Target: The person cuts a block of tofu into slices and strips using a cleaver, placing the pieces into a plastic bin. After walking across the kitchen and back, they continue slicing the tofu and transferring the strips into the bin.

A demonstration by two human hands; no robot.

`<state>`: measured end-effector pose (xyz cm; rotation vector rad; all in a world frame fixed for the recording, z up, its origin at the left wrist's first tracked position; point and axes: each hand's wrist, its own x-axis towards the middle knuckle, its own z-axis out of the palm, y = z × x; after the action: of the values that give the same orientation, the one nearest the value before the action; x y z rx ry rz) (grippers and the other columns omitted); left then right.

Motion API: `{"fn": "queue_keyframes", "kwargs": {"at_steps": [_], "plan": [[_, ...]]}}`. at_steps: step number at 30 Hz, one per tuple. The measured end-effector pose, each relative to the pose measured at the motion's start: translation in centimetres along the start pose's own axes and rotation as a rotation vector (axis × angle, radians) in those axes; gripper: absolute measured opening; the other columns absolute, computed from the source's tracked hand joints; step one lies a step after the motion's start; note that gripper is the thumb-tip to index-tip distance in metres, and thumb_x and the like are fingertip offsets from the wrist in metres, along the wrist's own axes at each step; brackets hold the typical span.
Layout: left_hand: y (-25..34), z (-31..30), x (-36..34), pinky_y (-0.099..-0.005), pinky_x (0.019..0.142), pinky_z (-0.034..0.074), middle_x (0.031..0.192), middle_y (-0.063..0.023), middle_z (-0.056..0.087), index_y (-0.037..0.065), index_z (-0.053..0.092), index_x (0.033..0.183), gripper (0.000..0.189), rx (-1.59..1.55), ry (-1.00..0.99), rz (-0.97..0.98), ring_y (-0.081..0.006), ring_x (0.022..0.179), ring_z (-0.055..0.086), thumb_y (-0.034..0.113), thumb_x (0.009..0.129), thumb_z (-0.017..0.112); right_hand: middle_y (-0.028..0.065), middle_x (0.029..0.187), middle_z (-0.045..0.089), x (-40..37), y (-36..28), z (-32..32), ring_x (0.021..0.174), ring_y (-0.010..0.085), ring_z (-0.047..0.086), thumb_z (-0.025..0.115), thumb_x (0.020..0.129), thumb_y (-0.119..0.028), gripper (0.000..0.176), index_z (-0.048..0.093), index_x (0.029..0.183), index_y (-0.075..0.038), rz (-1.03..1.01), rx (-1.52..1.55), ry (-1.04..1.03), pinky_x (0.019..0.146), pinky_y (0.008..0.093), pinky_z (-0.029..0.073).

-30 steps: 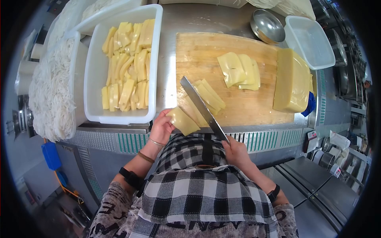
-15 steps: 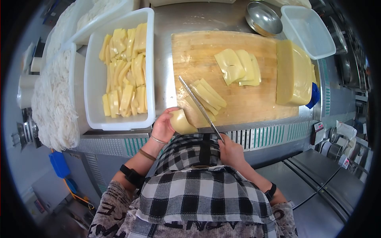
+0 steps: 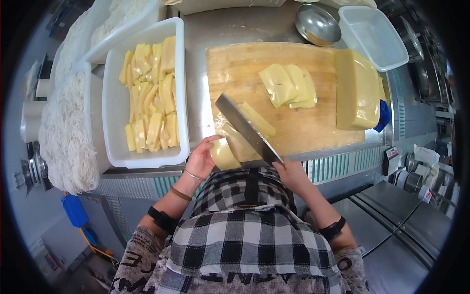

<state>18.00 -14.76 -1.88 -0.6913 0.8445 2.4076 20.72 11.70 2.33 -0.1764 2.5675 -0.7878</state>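
My left hand (image 3: 199, 158) grips a pale yellow jelly-like slice (image 3: 224, 154) that droops over the near-left corner of the wooden cutting board (image 3: 303, 130). In my right hand (image 3: 293, 174) is the handle of a broad-bladed kitchen knife (image 3: 245, 126). Its blade slants up and to the left across the board, face partly turned to me. Cut yellow strips (image 3: 259, 119) lie along the blade's far side, partly hidden by it. Farther back, several overlapping yellow slices (image 3: 289, 85) rest flat. A large yellow block (image 3: 359, 90) stands at the board's right end.
Left of the board, a white tub (image 3: 181, 98) holds rows of yellow strips. Beyond it are tubs of white noodles (image 3: 71, 132). A metal bowl (image 3: 318, 24) and a translucent container (image 3: 374, 36) stand at the back right. A blue cloth-like item (image 3: 383, 116) sits by the block.
The knife's blade has tilted, showing more of its face, and my right hand has shifted right. My left hand still holds the slice. The whole view has shifted slightly.
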Motion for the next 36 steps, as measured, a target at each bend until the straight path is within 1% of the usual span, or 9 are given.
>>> {"fn": "queue_keyframes", "kwargs": {"at_steps": [2, 7, 16, 26, 28, 29, 30, 32, 36], "plan": [[0.2, 0.5, -0.4, -0.0351, 0.084, 0.044, 0.104, -0.0107, 0.054, 0.001, 0.046, 0.108, 0.03, 0.016, -0.001, 0.002, -0.0212, 0.096, 0.054, 0.011, 0.08, 0.041, 0.0212, 0.058, 0.054, 0.0, 0.3, -1.1, 0.059, 0.0394, 0.054, 0.048, 0.084, -0.018, 0.02, 0.051, 0.086, 0.001, -0.063, 0.228, 0.054, 0.054, 0.0447, 0.043], [0.9, 1.2, -2.2, -0.0347, 0.083, 0.045, 0.102, -0.0101, 0.055, 0.001, 0.046, 0.107, 0.029, 0.036, -0.029, 0.006, -0.0206, 0.094, 0.055, 0.01, 0.08, 0.042, 0.0197, 0.062, 0.056, -1.5, -1.6, -1.4, 0.061, 0.0366, 0.056, 0.05, 0.083, -0.018, 0.018, 0.053, 0.088, -0.001, -0.124, 0.12, 0.136, 0.055, 0.0426, 0.044], [1.6, 1.7, -4.0, -0.0351, 0.082, 0.045, 0.1, -0.0102, 0.055, 0.001, 0.047, 0.107, 0.029, 0.053, -0.023, -0.001, -0.0208, 0.093, 0.055, 0.009, 0.08, 0.042, 0.0169, 0.065, 0.058, -0.2, -1.6, -0.8, 0.061, 0.0328, 0.058, 0.047, 0.083, -0.02, 0.018, 0.053, 0.084, -0.003, -0.191, -0.035, -0.058, 0.056, 0.0405, 0.046], [-0.6, 4.1, 3.3, -0.0327, 0.081, 0.044, 0.096, -0.0096, 0.057, 0.002, 0.048, 0.108, 0.028, -0.132, -0.074, 0.018, -0.0207, 0.089, 0.056, 0.008, 0.081, 0.044, 0.017, 0.061, 0.056, 2.4, 0.4, -3.6, 0.058, 0.0352, 0.056, 0.046, 0.084, -0.023, 0.02, 0.053, 0.082, -0.004, -0.198, -0.184, 0.009, 0.053, 0.0437, 0.044], [-1.1, 3.2, 4.7, -0.0306, 0.076, 0.043, 0.085, -0.0055, 0.056, 0.003, 0.049, 0.107, 0.027, 0.624, 0.264, 0.342, -0.0186, 0.078, 0.055, 0.005, 0.08, 0.047, 0.0179, 0.06, 0.056, 2.2, 0.2, -3.8, 0.057, 0.0366, 0.055, 0.046, 0.084, -0.022, 0.02, 0.053, 0.082, -0.004, -0.151, -0.109, 0.033, 0.053, 0.0445, 0.043], [-1.3, 2.6, 5.0, -0.0306, 0.074, 0.042, 0.083, -0.0068, 0.053, 0.004, 0.05, 0.106, 0.03, 0.798, 0.273, 0.524, -0.0208, 0.078, 0.052, 0.003, 0.076, 0.053, 0.0179, 0.06, 0.056, 2.0, -0.1, -3.9, 0.057, 0.0366, 0.055, 0.046, 0.084, -0.022, 0.02, 0.053, 0.082, -0.004, -0.154, -0.113, 0.03, 0.053, 0.0445, 0.043], [-1.2, 2.6, 4.8, -0.0306, 0.074, 0.042, 0.083, -0.0068, 0.053, 0.004, 0.05, 0.106, 0.03, 0.794, 0.277, 0.524, -0.0208, 0.078, 0.052, 0.003, 0.076, 0.053, 0.0181, 0.059, 0.055, 1.6, -0.5, -4.0, 0.057, 0.037, 0.055, 0.046, 0.084, -0.023, 0.02, 0.052, 0.083, -0.003, -0.14, -0.091, 0.028, 0.054, 0.0449, 0.043], [-1.0, 2.7, 4.0, -0.033, 0.077, 0.041, 0.091, -0.0117, 0.051, 0.004, 0.05, 0.104, 0.036, 1.309, 0.356, 1.002, -0.0268, 0.088, 0.049, 0.003, 0.069, 0.059, 0.0183, 0.058, 0.055, 0.8, -1.2, -3.8, 0.057, 0.0375, 0.055, 0.046, 0.085, -0.023, 0.02, 0.051, 0.085, -0.003, -0.127, -0.071, 0.023, 0.054, 0.0452, 0.043], [-0.8, 2.4, 3.0, -0.0358, 0.081, 0.039, 0.099, -0.015, 0.048, 0.004, 0.05, 0.103, 0.042, 1.514, 0.336, 1.032, -0.032, 0.095, 0.044, 0.005, 0.063, 0.064, 0.0182, 0.06, 0.056, -0.2, -2.1, -3.3, 0.057, 0.036, 0.055, 0.047, 0.084, -0.021, 0.018, 0.048, 0.089, -0.003, -0.138, -0.098, 0.074, 0.052, 0.0432, 0.044]]}}
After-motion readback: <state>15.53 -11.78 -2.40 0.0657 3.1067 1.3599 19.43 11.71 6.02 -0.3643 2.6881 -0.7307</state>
